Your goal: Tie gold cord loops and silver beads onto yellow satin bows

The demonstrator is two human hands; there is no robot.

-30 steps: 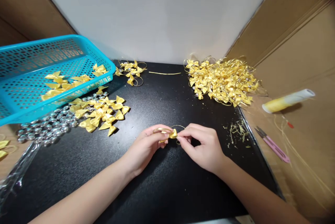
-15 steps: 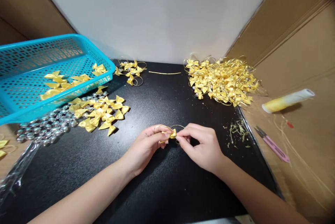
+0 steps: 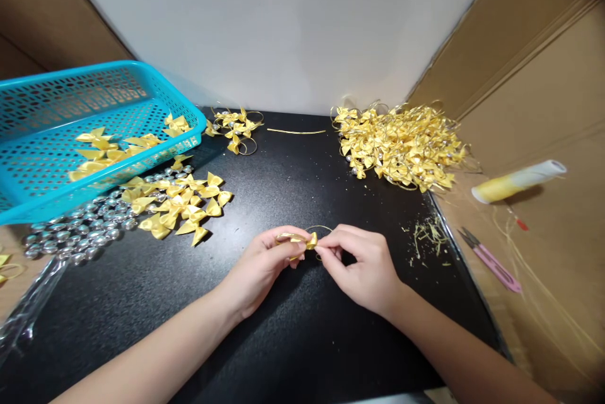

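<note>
My left hand [image 3: 262,268] and my right hand [image 3: 362,268] meet over the black table [image 3: 293,341], both pinching one small yellow ribbon bow [image 3: 311,241] with a thin gold loop behind it. Left fingers grip the bow's left side, right fingertips pinch its right side. A loose pile of plain yellow bows [image 3: 182,205] lies to the left, next to a spread of silver beads [image 3: 80,234]. A big heap of bows with gold loops [image 3: 401,145] sits at the back right.
A blue plastic basket [image 3: 57,108] holding a few bows stands at the left. A small cluster of looped bows [image 3: 236,126] and a gold strand [image 3: 295,132] lie at the back. Pink snips [image 3: 491,260] and a yellow thread spool [image 3: 517,181] rest on cardboard at right.
Both hands stay pinched on the bow and have hardly moved; the view has shifted a little to the left.
</note>
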